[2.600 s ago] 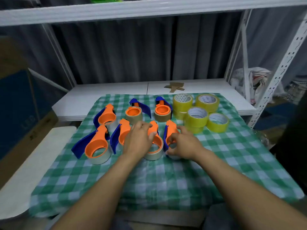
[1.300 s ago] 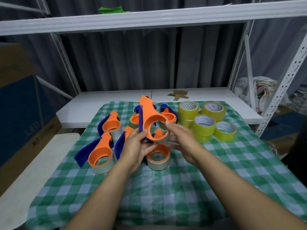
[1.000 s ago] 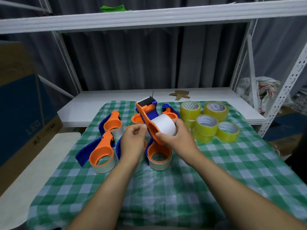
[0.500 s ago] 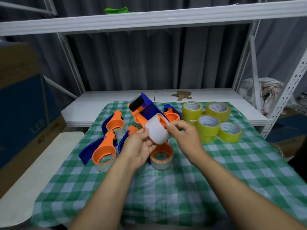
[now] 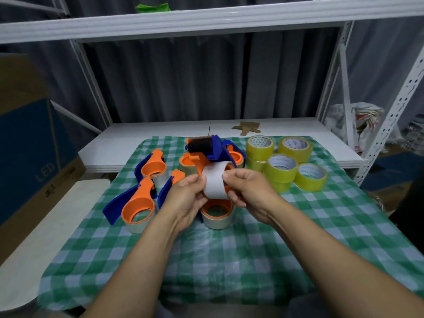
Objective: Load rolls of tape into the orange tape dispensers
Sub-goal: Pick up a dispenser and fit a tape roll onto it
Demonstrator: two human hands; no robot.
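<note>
I hold one orange and blue tape dispenser (image 5: 207, 149) in the air above the green checked cloth (image 5: 229, 253). A pale roll of tape (image 5: 214, 181) sits on it, facing me. My left hand (image 5: 187, 198) grips the roll's left side and the dispenser. My right hand (image 5: 249, 191) pinches the roll's right edge. Its black roller and serrated blade point up and away. Several other orange dispensers (image 5: 137, 207) with pale rolls lie on the cloth around my hands. Several yellow tape rolls (image 5: 281, 169) stand in a cluster at the right.
A white shelf board (image 5: 160, 131) lies behind the cloth, with a cardboard scrap (image 5: 246, 129) on it. White rack posts (image 5: 390, 115) rise at the right. A blue and brown carton (image 5: 29, 143) stands at the left beside a pale board (image 5: 46, 226).
I lifted one dispenser off the cloth with both hands and turned it. Its pale roll now faces me, and my right fingers have shifted to the roll's right edge.
</note>
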